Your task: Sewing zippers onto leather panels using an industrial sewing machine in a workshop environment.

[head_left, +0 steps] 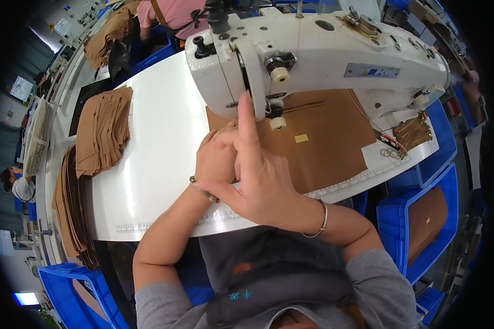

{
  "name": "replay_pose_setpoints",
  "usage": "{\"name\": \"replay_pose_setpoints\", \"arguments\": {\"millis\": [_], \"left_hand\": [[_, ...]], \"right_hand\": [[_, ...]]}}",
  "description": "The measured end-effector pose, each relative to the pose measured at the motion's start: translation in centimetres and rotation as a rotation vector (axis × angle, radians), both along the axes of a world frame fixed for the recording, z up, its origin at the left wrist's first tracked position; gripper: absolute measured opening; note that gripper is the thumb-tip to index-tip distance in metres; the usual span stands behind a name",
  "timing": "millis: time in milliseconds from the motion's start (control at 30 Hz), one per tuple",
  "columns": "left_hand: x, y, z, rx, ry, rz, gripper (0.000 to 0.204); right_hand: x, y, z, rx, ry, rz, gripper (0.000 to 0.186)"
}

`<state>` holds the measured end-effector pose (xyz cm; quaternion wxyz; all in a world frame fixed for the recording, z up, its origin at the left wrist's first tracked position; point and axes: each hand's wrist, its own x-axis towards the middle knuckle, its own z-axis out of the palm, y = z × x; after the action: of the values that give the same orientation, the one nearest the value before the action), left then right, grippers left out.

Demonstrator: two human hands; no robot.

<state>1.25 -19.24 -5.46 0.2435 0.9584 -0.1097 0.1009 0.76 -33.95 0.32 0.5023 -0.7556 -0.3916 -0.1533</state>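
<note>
A white sewing machine [313, 55] stands over a brown fabric panel [335, 142] on the white table. The panel bears a small yellow label [301, 139] and a narrow slit-like strip [304, 106]. My left hand [217, 156], a beaded bracelet at its wrist, is low by the panel's left edge under the machine head. Its fingertips are mostly hidden behind my right hand [263, 181]. That right hand crosses in front, index finger stretched up before the machine's head and thumb out to the left. Nothing shows in it; whether the fingertip touches the machine I cannot tell.
Stacks of brown fabric pieces [104, 131] lie at the table's left, with more hanging pieces [71, 208] beside them. Zipper-like brown strips [414, 134] and small scissors [388, 141] lie at right. Blue bins [387, 230] flank the table. A person in pink [175, 13] sits beyond.
</note>
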Motion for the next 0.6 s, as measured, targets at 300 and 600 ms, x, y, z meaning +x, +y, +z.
{"name": "replay_pose_setpoints", "arguments": {"millis": [300, 600], "left_hand": [[-0.3, 0.3, -0.4, -0.183, -0.119, -0.07, 0.044], [-1.3, 0.3, 0.2, 0.078, -0.15, -0.17, 0.052]], "right_hand": [[0.1, 1.4, -0.3, 0.304, -0.145, -0.032, 0.072], [-0.6, -1.6, -0.1, 0.261, -0.243, 0.067, 0.037]]}}
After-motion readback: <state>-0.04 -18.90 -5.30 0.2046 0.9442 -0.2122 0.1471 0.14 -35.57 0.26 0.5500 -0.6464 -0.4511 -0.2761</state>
